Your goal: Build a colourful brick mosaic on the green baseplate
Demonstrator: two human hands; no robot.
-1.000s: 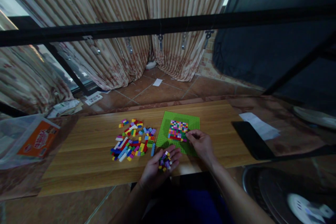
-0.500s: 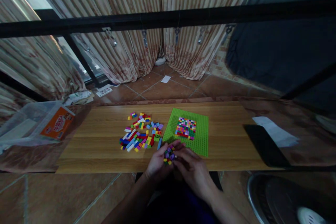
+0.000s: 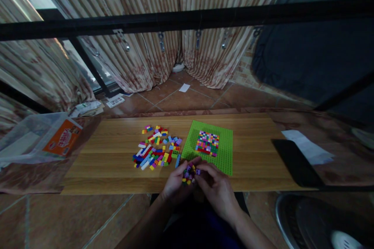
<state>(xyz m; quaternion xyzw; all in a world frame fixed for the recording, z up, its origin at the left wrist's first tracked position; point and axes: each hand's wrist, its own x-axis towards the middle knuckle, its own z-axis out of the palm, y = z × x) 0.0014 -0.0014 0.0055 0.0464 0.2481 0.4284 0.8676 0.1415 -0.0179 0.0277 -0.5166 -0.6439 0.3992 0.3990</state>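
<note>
My left hand [image 3: 176, 181] is cupped at the near edge of the table, closed around a heap of small building bricks [image 3: 188, 175] in purple, yellow, red and green. Just right of it, my right hand [image 3: 213, 183] pinches a purple brick [image 3: 198, 172] between thumb and fingertips, beside the heap. Beyond both hands lies a green baseplate [image 3: 224, 148], its near left part hidden by the hands. On the plate sits a many-coloured block of fitted bricks [image 3: 208, 142]. Left of the plate, loose bricks [image 3: 157, 155] of several colours and lengths are spread on the wood.
The wooden table [image 3: 111, 151] runs across the view. A black flat object [image 3: 295, 161] and white paper [image 3: 306, 146] lie at its right end. A clear plastic bin [image 3: 29, 140] with an orange label stands at the left. A dark metal bar [image 3: 175, 23] crosses before the curtains.
The fingers of my right hand have drawn slightly away from the heap, and a purple brick now shows between them. My left hand stays almost in place.
</note>
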